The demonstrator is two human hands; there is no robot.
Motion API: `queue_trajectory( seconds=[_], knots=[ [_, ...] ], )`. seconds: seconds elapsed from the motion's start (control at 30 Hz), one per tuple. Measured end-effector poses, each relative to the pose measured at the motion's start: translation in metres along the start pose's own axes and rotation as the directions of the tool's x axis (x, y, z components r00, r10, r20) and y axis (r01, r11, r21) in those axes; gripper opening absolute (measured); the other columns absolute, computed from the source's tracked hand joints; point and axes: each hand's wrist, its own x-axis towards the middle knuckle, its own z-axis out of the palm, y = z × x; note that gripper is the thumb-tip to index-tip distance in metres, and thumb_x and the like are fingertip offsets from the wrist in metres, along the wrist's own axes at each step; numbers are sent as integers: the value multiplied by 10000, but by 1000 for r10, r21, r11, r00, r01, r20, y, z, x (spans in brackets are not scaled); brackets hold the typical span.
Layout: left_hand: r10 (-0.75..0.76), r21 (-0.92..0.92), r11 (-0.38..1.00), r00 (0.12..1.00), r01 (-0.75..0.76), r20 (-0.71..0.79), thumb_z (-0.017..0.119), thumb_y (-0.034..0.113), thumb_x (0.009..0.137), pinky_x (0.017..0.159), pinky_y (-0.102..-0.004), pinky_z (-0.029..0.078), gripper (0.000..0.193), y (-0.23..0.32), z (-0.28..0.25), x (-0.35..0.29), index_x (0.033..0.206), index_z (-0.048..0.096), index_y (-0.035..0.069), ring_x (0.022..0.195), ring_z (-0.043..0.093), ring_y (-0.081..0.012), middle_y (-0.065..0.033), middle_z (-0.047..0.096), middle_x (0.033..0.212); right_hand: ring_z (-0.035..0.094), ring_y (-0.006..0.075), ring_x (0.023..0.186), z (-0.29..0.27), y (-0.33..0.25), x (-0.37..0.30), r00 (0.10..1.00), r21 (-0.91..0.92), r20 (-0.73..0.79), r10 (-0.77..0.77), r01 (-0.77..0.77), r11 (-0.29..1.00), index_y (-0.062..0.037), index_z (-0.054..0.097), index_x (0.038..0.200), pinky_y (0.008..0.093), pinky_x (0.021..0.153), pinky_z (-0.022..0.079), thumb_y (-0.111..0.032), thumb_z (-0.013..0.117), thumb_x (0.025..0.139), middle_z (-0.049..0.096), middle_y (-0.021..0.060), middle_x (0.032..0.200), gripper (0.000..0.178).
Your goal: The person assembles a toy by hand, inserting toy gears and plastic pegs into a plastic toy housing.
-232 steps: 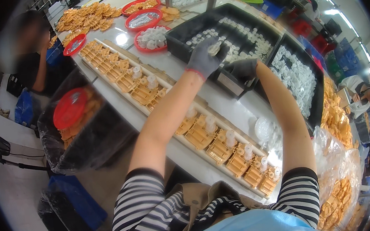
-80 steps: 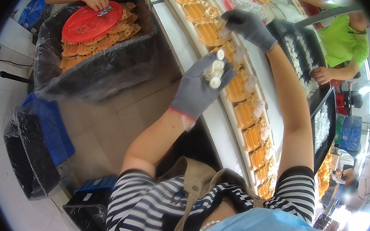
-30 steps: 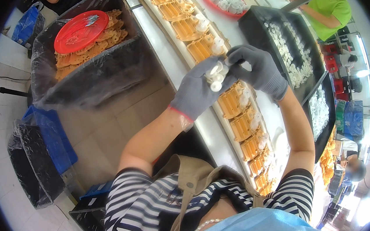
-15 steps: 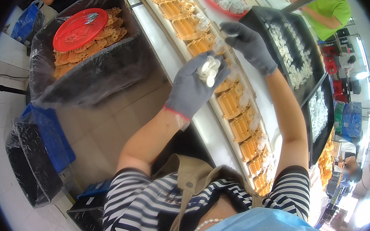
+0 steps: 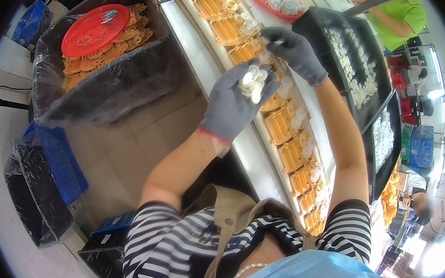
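Right hand (image 5: 295, 53) has cleared left hand (image 5: 225, 107) — gap between, left fingers (image 5: 270, 87) cupping white discs (image 5: 252, 83), right hold unclear.

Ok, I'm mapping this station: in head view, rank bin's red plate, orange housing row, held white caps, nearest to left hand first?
1. White caps: in left hand
2. Orange housing row: at its right
3. Red plate: upper left

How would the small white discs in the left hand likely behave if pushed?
The white discs look small and thin, so each is probably light. Their round outlines suggest one could roll if stood on its rim. Heaped loosely in the cupped left hand, they would likely slide over one another when nudged.
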Motion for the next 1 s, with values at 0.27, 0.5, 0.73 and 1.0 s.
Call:
queue_trajectory(
  seconds=[0.27,0.5,0.73,1.0],
  knots=[
    [9,24,1000,1000,-9,-2,519,117,941,1097,-459,414,278,0,2,0,1140,555,-73,1145,554,-334,-226,578,1159,593,112,948,-1,-15,1,998,-301,-29,-54,43,953,-74,668,1173,271,873,483,-142,739,832,658,50,1045,354],
    [-1,21,1000,1000,1,8,509,117,941,1097,-457,412,279,-1,1,0,1148,560,-62,1139,561,-330,-217,591,1151,625,143,857,-3,-18,7,1000,-391,-1,-22,20,920,-82,688,1132,278,824,500,-209,763,808,692,70,1013,356],
    [5,50,999,1000,-5,8,502,127,945,1091,-465,414,281,-1,2,0,1153,563,-52,1136,568,-317,-206,596,1157,623,153,911,-4,-20,7,999,-407,22,38,-25,913,-90,691,1144,292,858,488,-257,755,814,701,77,1003,376],
    [-5,69,998,1000,5,-6,488,156,969,1067,-457,438,286,-4,9,0,1157,540,-54,1132,571,-311,-200,595,1152,623,149,949,-4,-38,-23,989,-342,-91,-116,79,936,-97,663,1190,287,864,493,-209,739,837,673,58,1099,378]
  ],
)
